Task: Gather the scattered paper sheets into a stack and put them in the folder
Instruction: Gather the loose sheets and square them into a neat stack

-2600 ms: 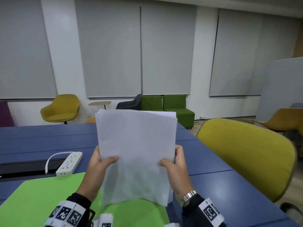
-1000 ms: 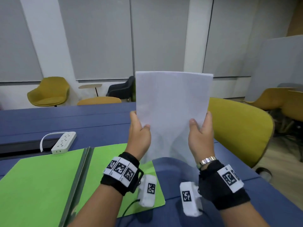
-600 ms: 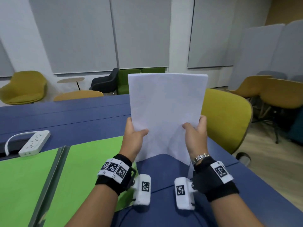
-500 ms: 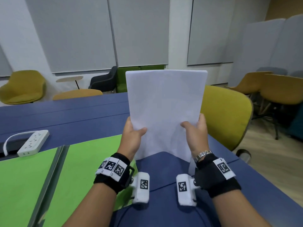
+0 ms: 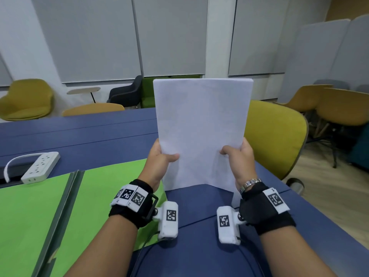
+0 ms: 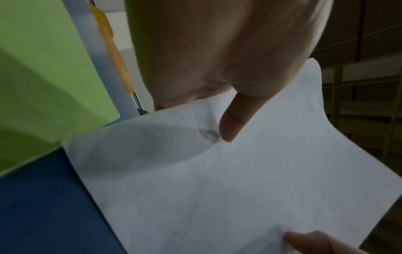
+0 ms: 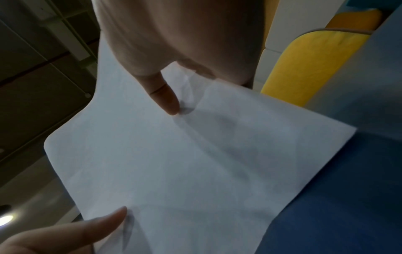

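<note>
A stack of white paper sheets (image 5: 201, 132) stands upright on its bottom edge on the blue table (image 5: 99, 136), its edges lined up. My left hand (image 5: 162, 158) grips its left side, thumb on the front. My right hand (image 5: 237, 154) grips the right side the same way. The left wrist view shows the paper stack (image 6: 217, 180) under my left thumb (image 6: 232, 123). In the right wrist view the paper stack (image 7: 185, 163) lies under my right thumb (image 7: 165, 99). The open green folder (image 5: 40, 212) lies flat to the left, its spine (image 5: 60, 212) running toward me.
A white power strip (image 5: 41, 166) with its cable lies at the left, beyond the folder. A yellow chair (image 5: 275, 136) stands close to the table's right edge. More chairs and a green sofa stand farther back.
The sheets' top edges were uneven at first and are now squared. The stack has moved from over the folder to the bare table right of it. Over the last half second little differs.
</note>
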A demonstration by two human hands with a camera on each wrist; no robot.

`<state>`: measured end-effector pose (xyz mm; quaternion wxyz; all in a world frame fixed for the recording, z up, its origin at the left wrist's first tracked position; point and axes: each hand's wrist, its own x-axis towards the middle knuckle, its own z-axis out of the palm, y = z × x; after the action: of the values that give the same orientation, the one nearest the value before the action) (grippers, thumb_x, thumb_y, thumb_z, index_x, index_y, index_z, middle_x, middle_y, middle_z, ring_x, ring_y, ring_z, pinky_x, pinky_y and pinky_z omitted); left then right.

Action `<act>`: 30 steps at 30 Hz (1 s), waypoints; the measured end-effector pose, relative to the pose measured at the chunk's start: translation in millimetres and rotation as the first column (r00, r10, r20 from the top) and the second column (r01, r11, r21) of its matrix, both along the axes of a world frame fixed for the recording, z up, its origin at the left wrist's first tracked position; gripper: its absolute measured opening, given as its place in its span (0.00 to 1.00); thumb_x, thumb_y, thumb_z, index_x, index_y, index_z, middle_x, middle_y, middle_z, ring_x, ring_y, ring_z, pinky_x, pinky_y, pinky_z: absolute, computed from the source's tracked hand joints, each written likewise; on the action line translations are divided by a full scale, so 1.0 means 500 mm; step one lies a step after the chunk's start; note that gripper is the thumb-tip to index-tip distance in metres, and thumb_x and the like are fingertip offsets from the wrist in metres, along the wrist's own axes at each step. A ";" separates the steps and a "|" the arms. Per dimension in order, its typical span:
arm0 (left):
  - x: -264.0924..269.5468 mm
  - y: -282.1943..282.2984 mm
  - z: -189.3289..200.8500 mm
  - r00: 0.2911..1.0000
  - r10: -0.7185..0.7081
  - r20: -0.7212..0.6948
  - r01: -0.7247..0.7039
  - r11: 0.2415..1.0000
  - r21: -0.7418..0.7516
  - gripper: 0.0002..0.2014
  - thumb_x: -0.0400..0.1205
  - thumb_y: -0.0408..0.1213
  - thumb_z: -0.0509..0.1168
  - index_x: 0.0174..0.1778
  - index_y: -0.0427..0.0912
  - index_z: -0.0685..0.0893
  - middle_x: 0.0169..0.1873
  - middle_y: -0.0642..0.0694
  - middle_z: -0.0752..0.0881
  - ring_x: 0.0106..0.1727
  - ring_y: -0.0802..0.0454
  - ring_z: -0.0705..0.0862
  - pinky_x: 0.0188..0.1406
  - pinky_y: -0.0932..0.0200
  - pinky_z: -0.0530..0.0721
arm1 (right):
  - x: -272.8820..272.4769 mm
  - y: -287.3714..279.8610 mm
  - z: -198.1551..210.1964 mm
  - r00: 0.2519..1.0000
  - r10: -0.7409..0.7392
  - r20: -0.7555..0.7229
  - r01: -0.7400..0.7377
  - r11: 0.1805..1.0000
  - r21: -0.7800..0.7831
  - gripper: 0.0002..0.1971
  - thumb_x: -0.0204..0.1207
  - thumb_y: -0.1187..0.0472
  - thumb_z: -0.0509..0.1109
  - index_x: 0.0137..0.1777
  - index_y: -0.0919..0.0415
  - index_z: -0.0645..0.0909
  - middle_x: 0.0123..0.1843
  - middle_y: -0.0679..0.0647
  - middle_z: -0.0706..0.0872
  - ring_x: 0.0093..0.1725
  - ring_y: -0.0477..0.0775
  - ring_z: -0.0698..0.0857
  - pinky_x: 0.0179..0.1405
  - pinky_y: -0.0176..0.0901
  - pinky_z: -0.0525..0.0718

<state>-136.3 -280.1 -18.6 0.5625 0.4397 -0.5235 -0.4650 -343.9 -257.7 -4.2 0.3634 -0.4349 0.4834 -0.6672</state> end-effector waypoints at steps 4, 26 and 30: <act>-0.005 0.006 -0.001 1.000 0.011 0.017 -0.010 0.999 -0.043 0.29 0.81 0.16 0.64 0.76 0.43 0.76 0.68 0.48 0.88 0.69 0.50 0.86 0.70 0.50 0.83 | -0.003 0.005 0.002 0.999 0.029 -0.014 -0.030 0.999 -0.014 0.20 0.73 0.79 0.66 0.59 0.58 0.83 0.49 0.44 0.91 0.44 0.40 0.89 0.40 0.32 0.85; -0.046 0.009 0.005 0.994 0.107 0.022 -0.103 0.985 -0.139 0.26 0.81 0.15 0.59 0.66 0.49 0.75 0.59 0.58 0.86 0.60 0.62 0.86 0.55 0.66 0.85 | 0.007 0.004 0.002 0.995 0.010 -0.094 -0.004 0.998 0.059 0.16 0.78 0.74 0.61 0.59 0.55 0.69 0.59 0.50 0.84 0.56 0.50 0.85 0.48 0.44 0.83; -0.043 0.004 0.000 0.994 0.112 0.004 -0.111 0.986 -0.125 0.26 0.82 0.15 0.60 0.66 0.52 0.75 0.61 0.55 0.87 0.63 0.57 0.87 0.60 0.63 0.85 | 0.010 0.003 0.003 0.997 0.013 -0.072 -0.009 0.999 0.053 0.17 0.78 0.76 0.61 0.63 0.59 0.70 0.57 0.48 0.84 0.53 0.47 0.84 0.43 0.39 0.80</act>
<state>-157.7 -277.9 -18.5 0.6111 0.4350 -0.5290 -0.3968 -339.1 -256.3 -2.8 0.3607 -0.4518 0.5112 -0.6360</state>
